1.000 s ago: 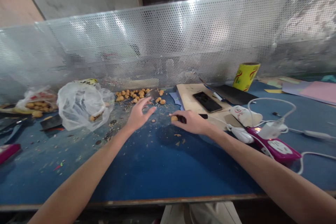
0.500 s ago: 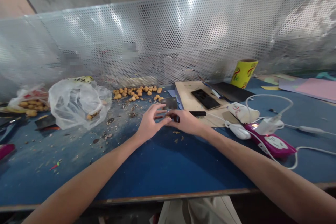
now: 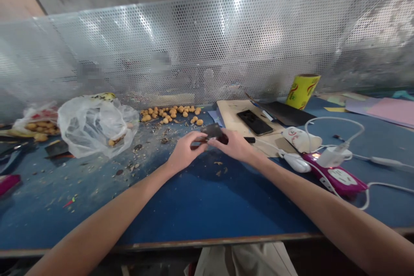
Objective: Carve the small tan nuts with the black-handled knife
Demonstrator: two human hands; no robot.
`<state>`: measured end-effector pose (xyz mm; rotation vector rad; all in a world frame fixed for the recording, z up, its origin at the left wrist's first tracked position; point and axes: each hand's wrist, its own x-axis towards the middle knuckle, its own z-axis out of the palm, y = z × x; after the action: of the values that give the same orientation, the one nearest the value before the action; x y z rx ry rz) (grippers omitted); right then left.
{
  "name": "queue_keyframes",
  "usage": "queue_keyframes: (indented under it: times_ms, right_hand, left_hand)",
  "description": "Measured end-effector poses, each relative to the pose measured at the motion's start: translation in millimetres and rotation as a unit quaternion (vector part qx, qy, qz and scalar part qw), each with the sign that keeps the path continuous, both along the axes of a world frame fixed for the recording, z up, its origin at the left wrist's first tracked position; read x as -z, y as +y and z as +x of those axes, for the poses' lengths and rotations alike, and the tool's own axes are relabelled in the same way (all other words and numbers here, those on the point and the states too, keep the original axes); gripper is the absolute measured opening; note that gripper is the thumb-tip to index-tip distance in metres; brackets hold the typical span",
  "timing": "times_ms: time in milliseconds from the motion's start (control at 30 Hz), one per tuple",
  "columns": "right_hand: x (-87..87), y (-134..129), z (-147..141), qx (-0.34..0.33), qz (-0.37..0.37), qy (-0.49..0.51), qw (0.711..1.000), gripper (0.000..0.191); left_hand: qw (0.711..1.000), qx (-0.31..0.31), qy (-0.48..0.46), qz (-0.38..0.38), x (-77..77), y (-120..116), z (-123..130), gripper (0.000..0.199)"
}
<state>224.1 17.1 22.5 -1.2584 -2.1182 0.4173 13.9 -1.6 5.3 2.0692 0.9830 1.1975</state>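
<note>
Head: left hand [image 3: 186, 148] holds dark plate [image 3: 212, 130]; long axis sideways.

Two hands [image 3: 185, 150], two plastic bags [image 3: 79, 127], one phone [image 3: 255, 121], one yellow roll [image 3: 302, 92]

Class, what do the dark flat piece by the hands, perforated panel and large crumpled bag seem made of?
Dark flat piece: possibly metal, dull and straight-edged; too small to be sure.
Perforated panel: probably metal, silvery, with bright reflections.
Large crumpled bag: likely thin plastic, from its translucent, glossy folds.
</note>
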Motion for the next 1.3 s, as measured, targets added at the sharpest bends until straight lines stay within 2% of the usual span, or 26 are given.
queue_keyframes:
  times_ms: [33, 100, 200, 267, 400, 467, 633, 833, 1000, 1133, 1300]
  right_hand:
    - [-0.5, 1, 2, 0.017, 0.013, 0.013, 1.000, 0.043]
    - [-0.3, 4, 5, -0.003, 0.033, 0.040, 0.999, 0.044]
    - [1.8, 6, 6, -0.064, 0.042, 0.037, 0.996, 0.023]
    - [3.5, 7, 6, -0.065, 0.041, 0.029, 0.997, 0.018]
    - [4.3, 5, 6, -0.052, 0.054, 0.031, 0.997, 0.020]
    - [3.0, 3, 7, -0.068, 0.078, 0.031, 0.994, 0.020]
    - [1.8, 1, 3, -0.183, 0.200, -0.007, 0.963, 0.019]
    - [8.9, 7, 0, -0.256, 0.276, -0.119, 0.919, 0.024]
    - [9.2, 9, 1, -0.316, 0.248, -0.131, 0.906, 0.027]
    - [8.0, 9, -1, -0.334, 0.232, -0.130, 0.904, 0.034]
    - [7.1, 8, -5, -0.354, 0.220, -0.140, 0.898, 0.041]
  left_hand:
    - [1.000, 0.011, 0.014, 0.005, -0.6, 0, -1, 0.025]
    - [0.998, 0.035, 0.048, 0.010, -1.8, 0, -2, 0.025]
    - [0.993, 0.070, 0.096, -0.007, -2.5, 1, -4, 0.028]
    - [0.989, 0.090, 0.112, -0.038, -1.8, 3, -5, 0.030]
    - [0.986, 0.106, 0.094, -0.089, 0.7, 7, -10, 0.045]
    - [0.987, 0.099, 0.078, -0.100, 1.6, 7, -11, 0.055]
    - [0.986, 0.082, 0.087, -0.113, 3.9, 9, -13, 0.071]
    - [0.984, 0.081, 0.081, -0.136, 6.3, 11, -15, 0.088]
    - [0.984, 0.070, 0.097, -0.134, 4.9, 11, -16, 0.083]
    - [0.985, 0.083, 0.090, -0.126, 5.4, 11, -16, 0.082]
    - [0.983, 0.112, 0.074, -0.128, 6.9, 13, -18, 0.089]
